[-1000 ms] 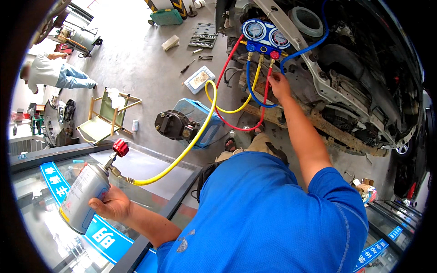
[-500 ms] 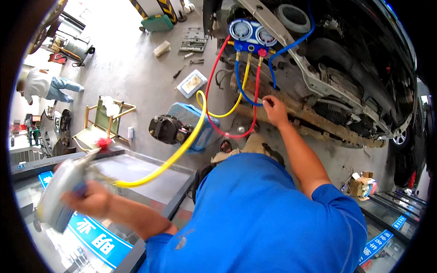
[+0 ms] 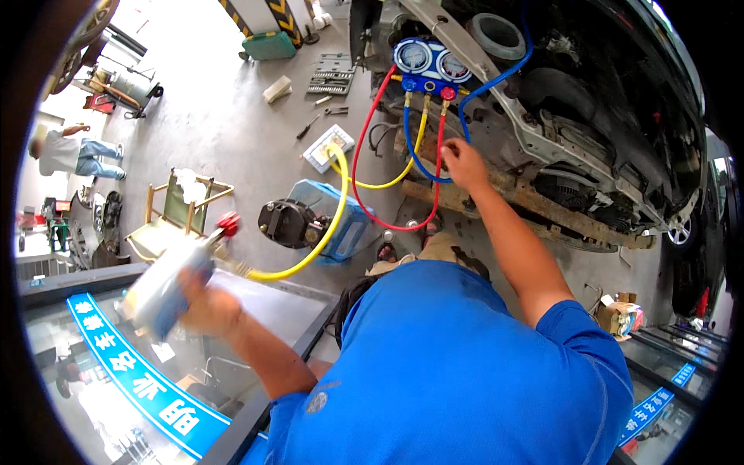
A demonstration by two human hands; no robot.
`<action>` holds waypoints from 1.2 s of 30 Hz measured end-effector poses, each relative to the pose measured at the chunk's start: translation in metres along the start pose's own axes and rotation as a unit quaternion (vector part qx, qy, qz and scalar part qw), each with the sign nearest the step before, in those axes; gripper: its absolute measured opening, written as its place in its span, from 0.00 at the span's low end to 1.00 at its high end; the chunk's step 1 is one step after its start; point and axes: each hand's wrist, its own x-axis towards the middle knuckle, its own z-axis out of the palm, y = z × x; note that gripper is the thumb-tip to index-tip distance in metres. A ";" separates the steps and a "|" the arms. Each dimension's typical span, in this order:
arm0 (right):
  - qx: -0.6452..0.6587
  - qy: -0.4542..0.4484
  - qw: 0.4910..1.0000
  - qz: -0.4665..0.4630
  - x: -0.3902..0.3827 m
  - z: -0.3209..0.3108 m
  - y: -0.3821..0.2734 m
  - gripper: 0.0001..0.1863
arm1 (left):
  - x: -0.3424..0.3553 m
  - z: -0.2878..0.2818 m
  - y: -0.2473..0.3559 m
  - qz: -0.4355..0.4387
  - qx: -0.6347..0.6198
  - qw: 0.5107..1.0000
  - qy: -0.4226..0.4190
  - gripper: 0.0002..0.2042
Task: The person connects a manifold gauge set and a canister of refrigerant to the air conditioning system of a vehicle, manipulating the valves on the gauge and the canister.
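My left hand (image 3: 209,306) grips a pale, blue-marked refrigerant can (image 3: 167,288), blurred by motion, over the glass-topped frame at lower left. A tap with a red knob (image 3: 228,224) sits on the can's top end. From it a yellow hose (image 3: 329,232) loops up towards the manifold gauge set (image 3: 431,63), blue with two dials, which hangs at the front of a car. My right hand (image 3: 466,167) is raised below the gauges, its bent fingers closed at the red hose (image 3: 439,182). The blue hose (image 3: 408,136) curves down and passes close beside that hand.
The opened car front (image 3: 558,147) fills the upper right. A black compressor-like part (image 3: 288,223) lies by a blue plastic container (image 3: 347,232). A folding chair (image 3: 182,205), a socket set (image 3: 332,75) and a white tray (image 3: 325,147) are on the floor. A person (image 3: 70,151) stands far left.
My left hand has brought the can up and to the right, the yellow hose shifting with it. My right hand has risen slightly along the red hose. The person at far left has moved an arm.
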 end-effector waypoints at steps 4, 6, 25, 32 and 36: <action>-0.087 0.013 0.994 -0.067 0.032 0.006 -0.062 0.17 | 0.016 -0.025 0.024 0.079 -0.108 0.987 -0.089 0.34; -0.131 0.033 0.985 -0.111 0.050 0.010 -0.082 0.17 | -0.023 -0.013 -0.020 0.000 0.040 0.999 -0.031 0.32; 0.204 -0.047 0.898 -0.388 -0.080 -0.006 -0.228 0.29 | -0.059 0.030 0.019 0.045 0.171 0.820 -0.545 0.44; 0.366 -0.148 0.796 -0.458 -0.076 -0.082 -0.218 0.38 | -0.131 0.008 -0.036 -0.074 0.065 0.746 -0.659 0.30; 0.497 -0.186 0.723 -0.442 -0.069 -0.082 -0.241 0.42 | -0.145 -0.003 -0.035 -0.124 0.052 0.693 -0.708 0.29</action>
